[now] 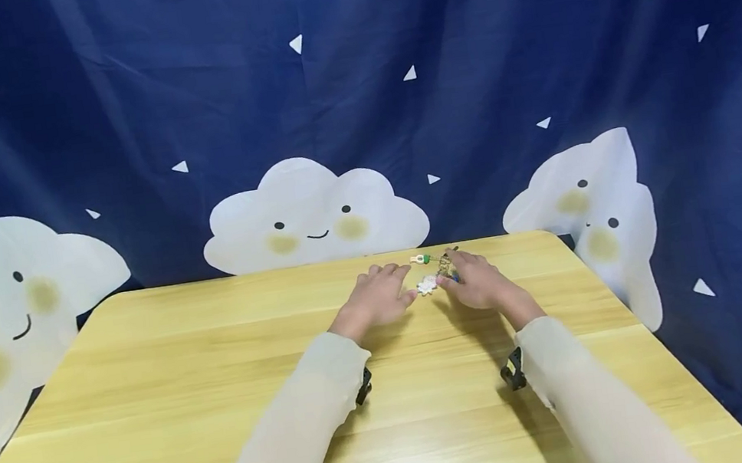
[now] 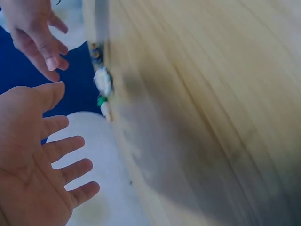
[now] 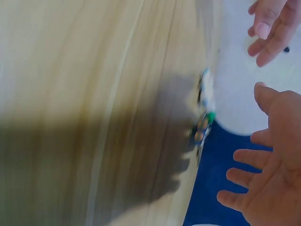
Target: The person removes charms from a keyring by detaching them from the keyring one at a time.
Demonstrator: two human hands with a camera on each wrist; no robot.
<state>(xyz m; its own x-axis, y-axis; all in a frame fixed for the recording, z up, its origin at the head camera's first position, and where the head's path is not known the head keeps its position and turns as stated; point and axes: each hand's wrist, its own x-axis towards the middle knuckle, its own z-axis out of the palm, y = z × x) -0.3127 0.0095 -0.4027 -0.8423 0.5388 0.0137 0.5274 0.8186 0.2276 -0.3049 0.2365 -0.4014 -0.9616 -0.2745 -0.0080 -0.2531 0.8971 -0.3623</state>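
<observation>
Near the table's far edge lies a small cluster of charms that looks like a keychain. It has a white scalloped charm, a green-and-white charm and gold-coloured metal pieces. My left hand is just left of the cluster, its fingers spread and holding nothing. On the other side, my right hand hovers with fingers apart and partly covers the cluster in the head view. In the right wrist view the white charm lies on the wood, apart from the right hand.
The light wooden table ends at a rounded far edge just beyond the charms. Behind it hangs a dark blue curtain printed with white clouds and triangles. A black wrist mount sits at the right sleeve.
</observation>
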